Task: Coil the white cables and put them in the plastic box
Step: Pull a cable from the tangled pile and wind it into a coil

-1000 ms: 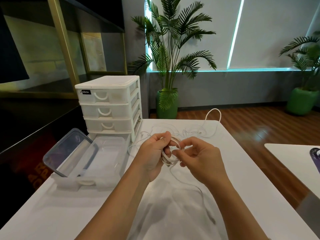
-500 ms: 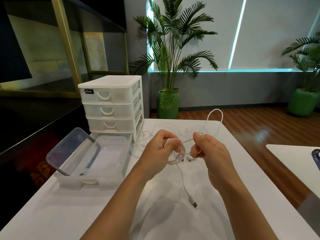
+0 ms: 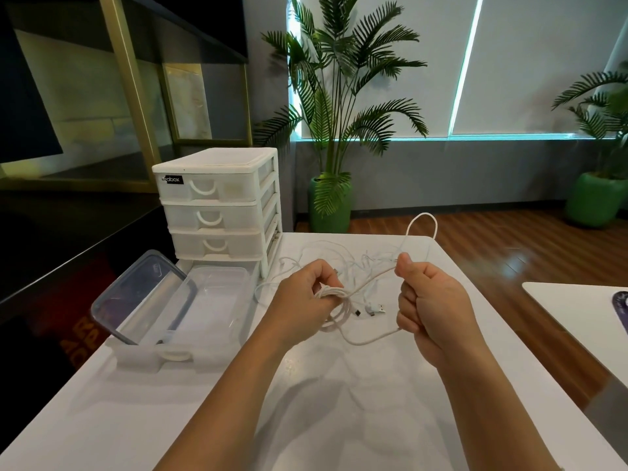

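Observation:
My left hand grips a small coil of white cable above the white table. From the coil a loose strand runs right into my right hand, which is closed in a fist around it; a slack loop sags between the hands. Behind them several more white cables lie tangled on the table, one loop arching over the far edge. The clear plastic box stands open to the left of my left hand, its blue-rimmed lid leaning against its left side.
A white three-drawer organiser stands behind the plastic box at the table's far left corner. Loose plugs lie between my hands. A second white table is at the right, and potted palms stand beyond the table.
My right hand has moved right and away from the left, drawing the strand out from the coil. The dangling plug end that hung below the hands is now pulled up into a sagging loop.

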